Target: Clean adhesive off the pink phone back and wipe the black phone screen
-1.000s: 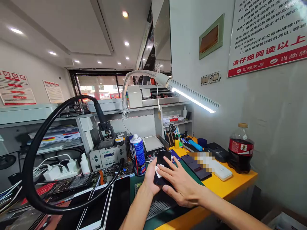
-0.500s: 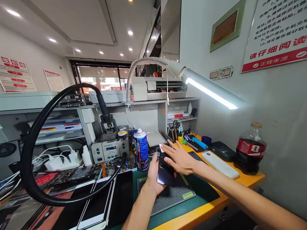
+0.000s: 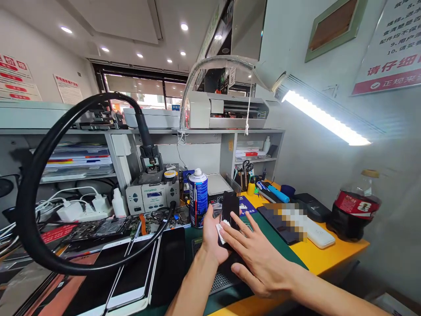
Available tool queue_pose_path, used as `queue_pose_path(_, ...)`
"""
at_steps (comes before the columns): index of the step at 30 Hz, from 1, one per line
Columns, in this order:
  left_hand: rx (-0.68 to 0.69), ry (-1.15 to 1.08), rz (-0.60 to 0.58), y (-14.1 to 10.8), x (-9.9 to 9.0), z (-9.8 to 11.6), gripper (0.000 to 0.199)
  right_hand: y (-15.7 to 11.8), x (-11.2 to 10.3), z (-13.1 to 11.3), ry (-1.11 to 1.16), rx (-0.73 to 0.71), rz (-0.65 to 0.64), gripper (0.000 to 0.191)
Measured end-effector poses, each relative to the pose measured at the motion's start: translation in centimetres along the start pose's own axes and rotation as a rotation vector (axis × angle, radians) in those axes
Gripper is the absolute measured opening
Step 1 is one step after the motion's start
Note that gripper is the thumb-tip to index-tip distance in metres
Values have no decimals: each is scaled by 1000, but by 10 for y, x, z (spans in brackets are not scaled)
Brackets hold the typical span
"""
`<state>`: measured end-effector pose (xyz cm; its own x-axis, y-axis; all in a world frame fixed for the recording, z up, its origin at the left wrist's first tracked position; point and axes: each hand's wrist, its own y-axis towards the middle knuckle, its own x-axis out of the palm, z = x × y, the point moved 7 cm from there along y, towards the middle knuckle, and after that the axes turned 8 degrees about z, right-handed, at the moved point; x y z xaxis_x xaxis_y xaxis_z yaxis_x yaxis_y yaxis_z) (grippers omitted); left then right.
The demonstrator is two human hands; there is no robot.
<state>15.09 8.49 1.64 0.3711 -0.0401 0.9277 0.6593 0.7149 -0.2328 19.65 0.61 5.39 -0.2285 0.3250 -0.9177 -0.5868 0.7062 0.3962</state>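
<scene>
My left hand is closed around the side of a black phone, which it holds up and tilted over the mat. Across the phone's dark face lies my right hand, its fingers stretched. Under those fingertips a crumpled white wipe is pressed against the phone's lower part near my left palm. The phone's lower end is hidden by my right hand. Below both hands is a grey perforated pad on a green mat.
A blue spray can stands just left of the phone. Several phones and screens, including a white-framed one, lie at left beneath a thick black hose. A cola bottle and a white phone are at right under a bright lamp.
My right hand has drawn back down the phone toward me, bringing the white wipe from the top end to the lower part. The phone's upper face is now uncovered. The view has shifted.
</scene>
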Motion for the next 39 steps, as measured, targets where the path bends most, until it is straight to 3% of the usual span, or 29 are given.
queue_pose_path(7,-21,-39,-26,2,0,-3,46,35,-7,55,-93,177,130,58)
queue_pose_path(9,-14,-52,-26,1,0,-1,46,44,-8,58,-98,179,144,56)
queue_pose_path(17,36,-82,28,0,-3,6,39,23,3,1,-50,76,108,60)
queue_pose_path(19,34,-77,27,-1,-2,5,39,20,3,1,-47,91,114,59)
queue_pose_path(26,17,-53,-52,-6,8,6,50,32,-2,38,-78,226,190,54)
queue_pose_path(35,8,7,-35,-8,4,12,54,6,9,-19,-53,102,109,64)
queue_pose_path(39,4,30,-50,-10,7,11,58,-2,13,-24,-74,85,99,68)
